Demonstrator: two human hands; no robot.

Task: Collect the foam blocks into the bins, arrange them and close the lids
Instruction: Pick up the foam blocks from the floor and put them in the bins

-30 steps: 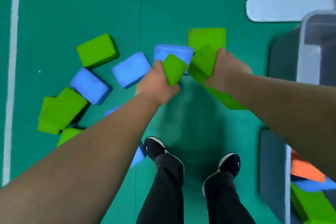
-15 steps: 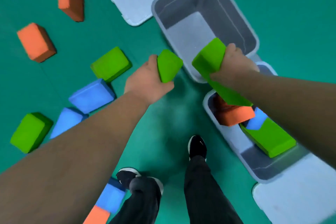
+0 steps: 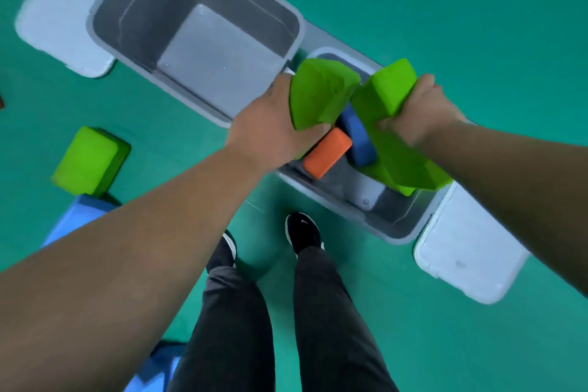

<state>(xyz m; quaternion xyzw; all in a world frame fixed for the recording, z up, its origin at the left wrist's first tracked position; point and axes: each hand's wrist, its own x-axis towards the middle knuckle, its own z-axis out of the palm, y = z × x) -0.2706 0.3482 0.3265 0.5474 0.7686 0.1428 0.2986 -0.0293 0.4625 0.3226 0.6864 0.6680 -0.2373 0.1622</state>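
**Two green blocks poised over a jumbled bin**

The left grip (image 3: pixel 270 129) is clenched round the left green block (image 3: pixel 321 92). The right grip (image 3: pixel 418 111) clasps the right green block (image 3: pixel 386 87); I cannot tell whether the green mass below it is held too or lies in the bin. Both hang over the near bin (image 3: pixel 397 227), where an orange block (image 3: pixel 327 153) and a blue block (image 3: pixel 358 137) lie askew. Dropped on that jumble, the new blocks would likely sit above the rim and stop the lid (image 3: pixel 471 258) closing, or bounce to the floor. The far bin (image 3: pixel 127 9) looks roomier.
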